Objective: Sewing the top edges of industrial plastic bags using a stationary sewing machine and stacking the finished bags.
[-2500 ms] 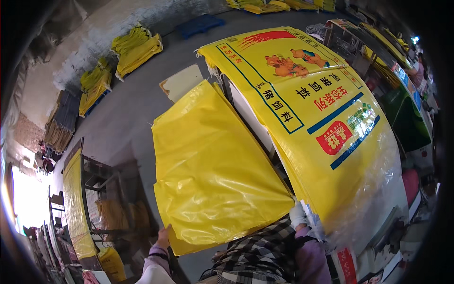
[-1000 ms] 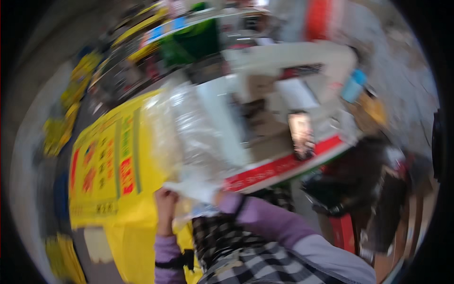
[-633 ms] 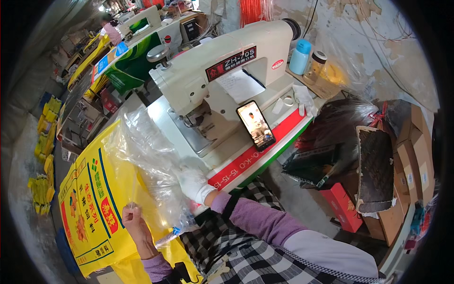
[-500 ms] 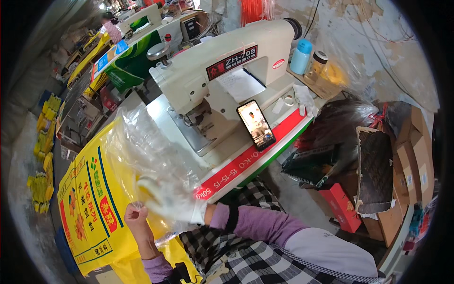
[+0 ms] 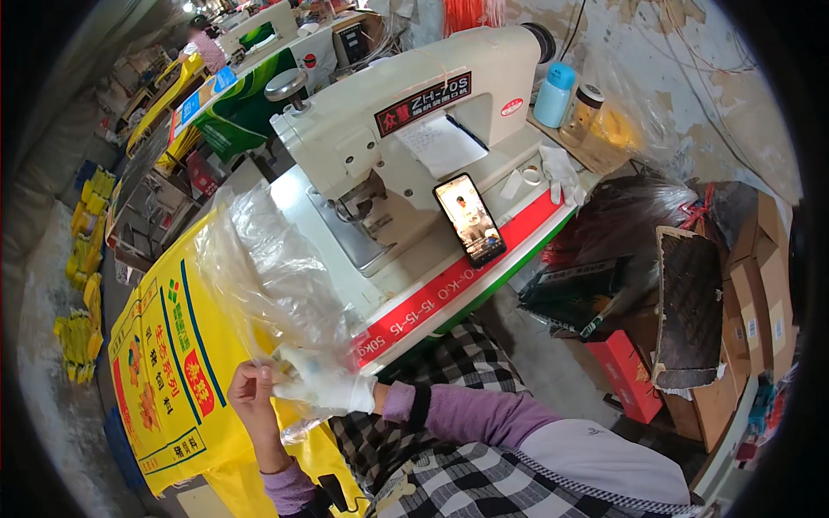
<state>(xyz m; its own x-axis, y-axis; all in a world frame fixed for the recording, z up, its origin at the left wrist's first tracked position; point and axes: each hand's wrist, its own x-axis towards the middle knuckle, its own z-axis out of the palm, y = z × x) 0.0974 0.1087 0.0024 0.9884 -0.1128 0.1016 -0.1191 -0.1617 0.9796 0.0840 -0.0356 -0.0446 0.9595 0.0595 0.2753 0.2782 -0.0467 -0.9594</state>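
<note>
1. The printed yellow sack [image 5: 177, 363] lay to my left, partly under clear film [image 5: 281, 268].
2. Parting that film seemed the step, calling for a steady hold.
3. My gloved right hand [image 5: 326, 384] was beside it, grip unclear.
4. My bare left hand [image 5: 251, 390] pinched its edge.

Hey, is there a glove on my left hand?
No, your left hand shows bare fingers, while your right hand wears a white glove.
</note>
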